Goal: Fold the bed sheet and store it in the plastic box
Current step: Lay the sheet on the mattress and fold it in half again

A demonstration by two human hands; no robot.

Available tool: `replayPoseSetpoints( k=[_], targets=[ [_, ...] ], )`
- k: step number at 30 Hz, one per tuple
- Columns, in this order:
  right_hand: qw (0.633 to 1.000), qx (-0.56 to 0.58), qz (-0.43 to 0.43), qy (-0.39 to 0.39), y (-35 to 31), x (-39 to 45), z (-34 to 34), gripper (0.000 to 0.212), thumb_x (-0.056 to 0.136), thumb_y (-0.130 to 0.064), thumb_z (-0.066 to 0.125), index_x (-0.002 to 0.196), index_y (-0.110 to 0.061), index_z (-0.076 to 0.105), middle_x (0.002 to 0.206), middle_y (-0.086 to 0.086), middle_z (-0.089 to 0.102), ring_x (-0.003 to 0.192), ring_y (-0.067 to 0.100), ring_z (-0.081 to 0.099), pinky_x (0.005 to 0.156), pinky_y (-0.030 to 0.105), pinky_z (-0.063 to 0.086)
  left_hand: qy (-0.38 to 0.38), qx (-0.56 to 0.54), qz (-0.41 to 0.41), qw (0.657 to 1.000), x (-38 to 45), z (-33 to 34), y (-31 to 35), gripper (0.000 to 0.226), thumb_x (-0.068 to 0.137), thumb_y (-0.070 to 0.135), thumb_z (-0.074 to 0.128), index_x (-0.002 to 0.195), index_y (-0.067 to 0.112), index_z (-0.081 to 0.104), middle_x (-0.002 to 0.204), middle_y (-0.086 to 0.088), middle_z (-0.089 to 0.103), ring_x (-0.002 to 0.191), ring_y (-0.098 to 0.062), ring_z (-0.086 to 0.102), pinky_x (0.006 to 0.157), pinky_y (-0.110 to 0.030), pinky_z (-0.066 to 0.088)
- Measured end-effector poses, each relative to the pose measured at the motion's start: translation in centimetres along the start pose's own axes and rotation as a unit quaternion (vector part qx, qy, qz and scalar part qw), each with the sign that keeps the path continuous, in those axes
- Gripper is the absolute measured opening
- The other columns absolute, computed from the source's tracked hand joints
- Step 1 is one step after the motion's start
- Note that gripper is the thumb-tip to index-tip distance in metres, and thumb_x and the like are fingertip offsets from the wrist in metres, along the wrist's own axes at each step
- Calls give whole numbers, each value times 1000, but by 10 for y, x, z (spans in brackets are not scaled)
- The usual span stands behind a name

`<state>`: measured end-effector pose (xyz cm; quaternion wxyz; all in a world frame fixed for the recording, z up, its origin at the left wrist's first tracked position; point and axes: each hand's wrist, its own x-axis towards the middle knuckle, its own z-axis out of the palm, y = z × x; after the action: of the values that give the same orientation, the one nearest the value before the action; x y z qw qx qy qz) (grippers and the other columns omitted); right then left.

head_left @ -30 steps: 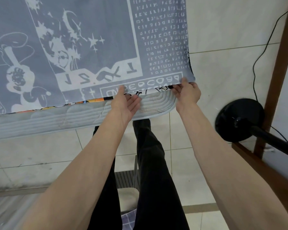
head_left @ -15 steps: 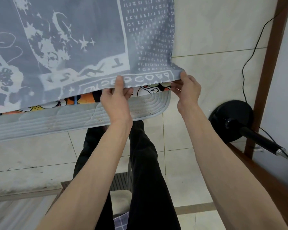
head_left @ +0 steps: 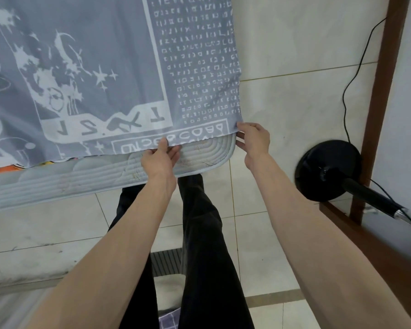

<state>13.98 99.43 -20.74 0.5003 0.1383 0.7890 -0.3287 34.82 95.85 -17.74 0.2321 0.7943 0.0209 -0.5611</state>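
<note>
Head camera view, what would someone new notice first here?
The grey printed bed sheet fills the upper left, spread over a quilted mattress. At its near edge the left hand pinches the hem while the right hand grips the corner. A black round fan base sits on the tiled floor at right.

Bed sheet (head_left: 100,67) print seen mirrored, large white characters roughly "T X . Z L", small symbol rows illegible

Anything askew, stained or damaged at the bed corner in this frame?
The mattress shows brownish marks on its quilted edge between the left hand and right hand. The bed sheet looks whole.
</note>
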Motion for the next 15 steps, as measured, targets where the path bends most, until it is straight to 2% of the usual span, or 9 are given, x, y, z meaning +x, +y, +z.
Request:
replayPoseSetpoints(
  k=[3,5,8,10,13,15],
  targets=[
    [999,30,12,-23,-3,3,-2,9,86,-16,70,91,-10,65,103,9,74,93,22,72,85,37,60,14,8,-6,1000,3,1,3,13,100,20,67,103,9,61,94,-11,74,86,-23,79,78,-32,65],
    [997,36,28,-59,-7,6,-2,9,88,-14,70,94,-9,65,99,8,73,86,19,70,81,35,60,23,25,-15,999,5,3,4,16,98,21,68,105,9,61,91,-10,74,85,-23,78,77,-33,65],
    [995,15,36,-89,-15,13,-3,11,85,-8,72,87,-13,62,87,4,71,76,17,66,70,30,55,29,67,-35,997,8,7,7,23,97,25,68,111,8,64,91,-9,75,80,-21,76,76,-33,66],
    [993,16,49,-101,-19,17,-6,15,84,-4,72,84,-13,60,79,2,68,68,14,62,64,26,52,35,80,-53,995,10,8,9,21,98,27,67,108,9,68,89,-8,74,78,-20,75,74,-32,65],
    [993,20,63,-102,-22,21,-9,16,82,2,71,82,-11,63,73,1,67,62,12,59,59,23,51,39,90,-64,993,9,12,11,16,99,28,65,96,12,69,83,-4,71,72,-18,71,72,-31,61],
    [994,27,58,-92,-23,17,-10,15,81,5,70,83,-8,65,75,4,68,63,13,60,61,22,52,41,89,-59,993,3,13,13,16,100,25,64,91,12,67,81,-4,69,67,-16,68,65,-28,59]
  ],
)
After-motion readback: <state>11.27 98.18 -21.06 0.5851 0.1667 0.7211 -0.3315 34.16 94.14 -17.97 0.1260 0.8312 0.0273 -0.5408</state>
